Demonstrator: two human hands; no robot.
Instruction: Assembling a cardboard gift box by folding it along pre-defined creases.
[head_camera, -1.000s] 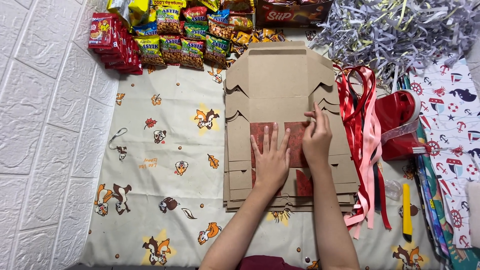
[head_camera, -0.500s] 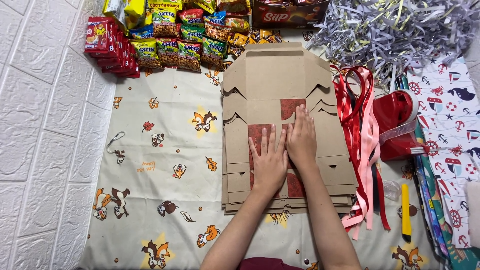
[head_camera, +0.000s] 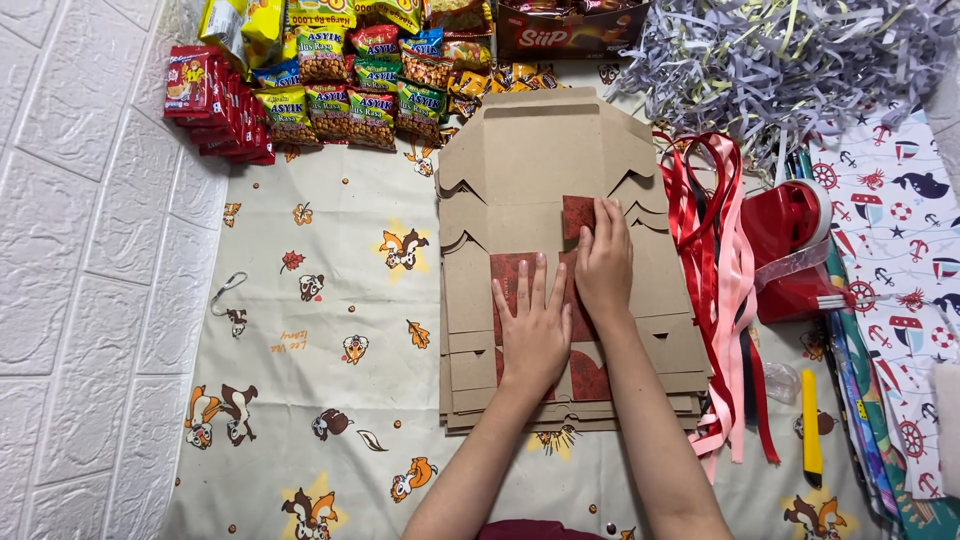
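A stack of flat brown cardboard box blanks (head_camera: 540, 160) lies on the cartoon-print cloth (head_camera: 330, 300). On top sits a dark red patterned piece (head_camera: 576, 214), mostly covered by my hands. My left hand (head_camera: 533, 325) lies flat on its lower part, fingers spread. My right hand (head_camera: 603, 262) presses flat on its upper part, with the fingertips near the red piece's top edge. Neither hand grips anything.
Snack packets (head_camera: 345, 85) and a red pack stack (head_camera: 215, 100) line the far edge. Shredded silver paper (head_camera: 780, 60) lies at the back right. Red and pink ribbons (head_camera: 720, 270), a red tape dispenser (head_camera: 800, 250), a yellow cutter (head_camera: 811, 425) and nautical wrapping paper (head_camera: 900, 220) sit to the right.
My right hand has slid up the red piece, away from me, and more red shows above its fingertips. My left hand stays pressed in place.
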